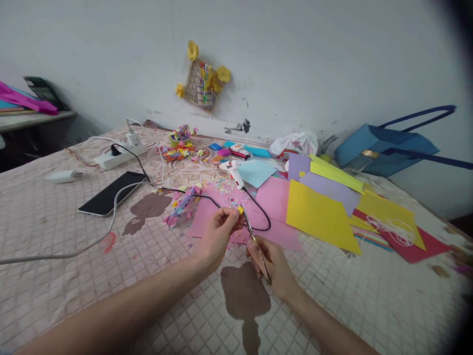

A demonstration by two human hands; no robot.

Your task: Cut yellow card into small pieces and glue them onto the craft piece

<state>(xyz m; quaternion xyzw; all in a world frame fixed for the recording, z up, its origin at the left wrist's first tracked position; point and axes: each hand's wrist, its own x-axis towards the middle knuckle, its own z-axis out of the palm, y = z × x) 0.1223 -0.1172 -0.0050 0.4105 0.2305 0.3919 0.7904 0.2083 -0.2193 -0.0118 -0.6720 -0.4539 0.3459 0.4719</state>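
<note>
Near the middle of the view, my left hand [224, 228] pinches a small yellow paper piece [240, 210] between thumb and fingertips. My right hand [272, 261] is closed on scissors [249, 228], whose blades point up and away beside the yellow piece. Whether the blades touch it is too small to tell. Beneath and beyond both hands lie pink paper sheets [207, 204] strewn with tiny paper scraps. A white glue gun [232, 172] rests just beyond them, its black cord looping down near my fingers. A decorated purple roll [184, 202] lies left of my left hand.
At the left are a black tablet [113, 193], a power strip [120, 157], a white charger [63, 176] and a grey cable. Yellow sheets [320, 214], a red sheet [424, 246] and white string [391, 229] lie right. A blue bag [384, 148] stands back right.
</note>
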